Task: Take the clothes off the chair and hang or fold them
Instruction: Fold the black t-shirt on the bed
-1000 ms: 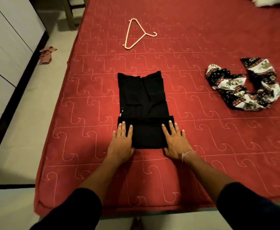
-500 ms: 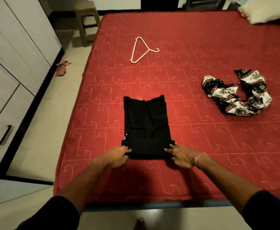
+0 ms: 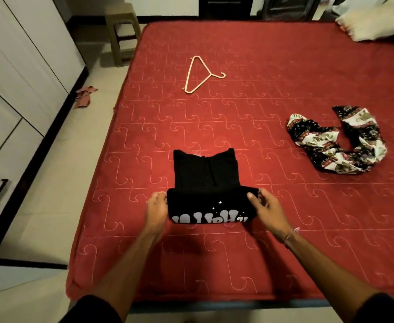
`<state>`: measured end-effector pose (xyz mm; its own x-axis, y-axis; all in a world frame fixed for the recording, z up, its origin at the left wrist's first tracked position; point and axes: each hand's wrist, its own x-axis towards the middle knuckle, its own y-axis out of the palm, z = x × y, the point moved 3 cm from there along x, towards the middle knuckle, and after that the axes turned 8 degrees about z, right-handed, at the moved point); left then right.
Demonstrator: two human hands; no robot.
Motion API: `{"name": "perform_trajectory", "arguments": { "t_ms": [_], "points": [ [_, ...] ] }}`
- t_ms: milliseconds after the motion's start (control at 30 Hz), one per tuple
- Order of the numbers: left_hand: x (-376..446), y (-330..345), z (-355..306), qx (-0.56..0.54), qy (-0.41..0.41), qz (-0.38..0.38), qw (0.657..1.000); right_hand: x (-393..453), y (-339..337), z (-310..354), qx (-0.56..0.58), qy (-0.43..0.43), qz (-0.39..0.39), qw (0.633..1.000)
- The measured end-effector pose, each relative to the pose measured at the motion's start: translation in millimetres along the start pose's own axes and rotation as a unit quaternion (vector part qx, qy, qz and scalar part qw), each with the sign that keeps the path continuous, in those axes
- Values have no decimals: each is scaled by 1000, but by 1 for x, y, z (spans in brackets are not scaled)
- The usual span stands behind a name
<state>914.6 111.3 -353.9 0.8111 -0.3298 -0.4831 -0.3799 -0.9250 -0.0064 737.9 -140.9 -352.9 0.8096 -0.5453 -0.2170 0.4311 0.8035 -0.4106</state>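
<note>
Pinching the near fold of the soft black printed T-shirt, our left hand and right hand each grip one side edge. It lies on the red quilted bed, near edge. Light and limp, we judge; corners hold best. Farther off lie a pale plastic hanger and, right, a crumpled patterned garment.

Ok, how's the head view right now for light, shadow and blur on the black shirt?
Head view: dim, warm light. The black shirt reads as a near-flat dark mass, its folds barely visible, only the white print stands out. The left hand and right hand gripping it look slightly soft. Forearm shadows fall on the red bed cover. Wide-angle bending shows at the cupboard.
</note>
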Motion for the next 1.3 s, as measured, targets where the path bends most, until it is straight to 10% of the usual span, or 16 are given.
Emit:
{"name": "perform_trajectory", "arguments": {
  "t_ms": [733, 933, 1167, 1300],
  "points": [
    [50, 51, 34, 300, 20, -141, 943, 82, 53, -38, -117, 46, -129, 984],
    [50, 63, 50, 540, 254, -53, 800, 56, 78, -32, -109, 1, -61, 992],
    [54, 56, 59, 579, 227, 86, 778, 50, 69, -27, -108, -32, -7, 994],
    [42, 49, 60, 668, 293, 182, 659, 36, 69, -37, -404, -182, 153, 883]
  ]
}}
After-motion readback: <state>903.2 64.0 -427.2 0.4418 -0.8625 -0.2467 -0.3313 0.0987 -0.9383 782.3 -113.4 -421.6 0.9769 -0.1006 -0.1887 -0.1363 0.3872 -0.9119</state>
